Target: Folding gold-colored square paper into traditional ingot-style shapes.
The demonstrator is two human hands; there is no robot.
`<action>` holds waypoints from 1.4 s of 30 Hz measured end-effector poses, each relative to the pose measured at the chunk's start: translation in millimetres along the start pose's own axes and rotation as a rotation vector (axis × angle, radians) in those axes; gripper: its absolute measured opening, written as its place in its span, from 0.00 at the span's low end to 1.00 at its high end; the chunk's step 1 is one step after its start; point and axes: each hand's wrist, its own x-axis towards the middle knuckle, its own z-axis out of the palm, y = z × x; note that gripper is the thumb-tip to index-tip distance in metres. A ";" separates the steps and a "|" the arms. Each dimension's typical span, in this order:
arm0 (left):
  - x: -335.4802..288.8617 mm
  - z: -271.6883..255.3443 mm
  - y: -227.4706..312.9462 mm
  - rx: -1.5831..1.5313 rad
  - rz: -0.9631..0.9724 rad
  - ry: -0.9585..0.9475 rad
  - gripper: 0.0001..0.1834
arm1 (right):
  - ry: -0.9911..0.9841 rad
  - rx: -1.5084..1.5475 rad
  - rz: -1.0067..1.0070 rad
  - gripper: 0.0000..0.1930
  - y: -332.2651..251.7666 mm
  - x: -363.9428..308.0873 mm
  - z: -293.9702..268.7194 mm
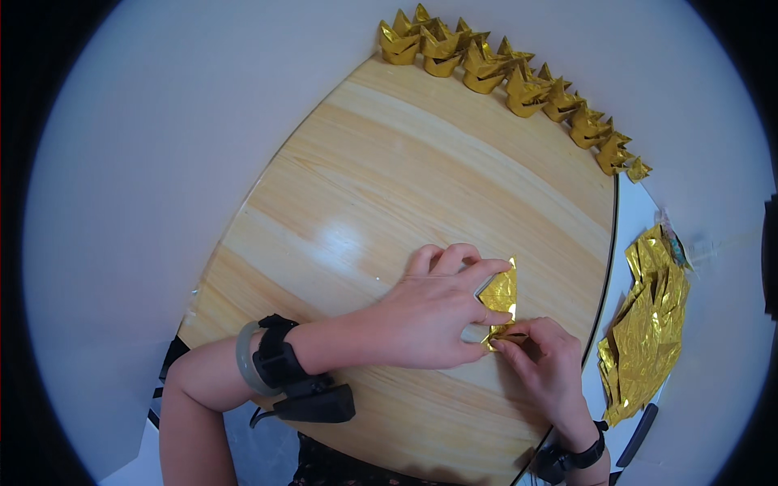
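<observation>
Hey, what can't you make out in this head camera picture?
Head view: part of the gold foil piece, hidden by the left hand and right hand.
Head view: most of the lower sheets in the gold foil stack, covered by those on top.
Head view: the far sides of the folded gold pieces, hidden by their near sides.
Head view: the right forearm, cut off by the lower edge.

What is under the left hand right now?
Gold foil pokes out past the left hand, and wooden tabletop shows around it. Whatever else lies beneath the hand is covered.
</observation>
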 end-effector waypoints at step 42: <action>2.5 7.8 -8.1 0.324 0.211 0.015 0.22 | 0.096 0.170 0.236 0.16 -1.2 -3.9 7.6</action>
